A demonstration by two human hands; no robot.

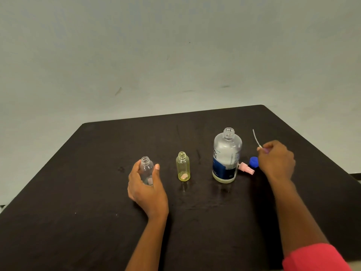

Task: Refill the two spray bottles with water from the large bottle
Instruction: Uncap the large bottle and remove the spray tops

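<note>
Our left hand point(145, 188) wraps the clear spray bottle point(145, 163) at nine o'clock of the yellow one point(183, 167); our right hand point(276, 159), at three o'clock of the open large bottle point(226, 153), pinches a sprayer's dip tube point(255, 136); we should lay it well aside before pouring.

Setting: plain indoor tabletop station; room type cannot be told.
Evidence: black table point(78, 222) against scuffed pale wall point(175, 45).

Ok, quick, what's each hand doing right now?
Left hand: holds the clear spray bottle, which stands upright on the table.
Right hand: pinches a spray head, with its dip tube pointing up.
</note>
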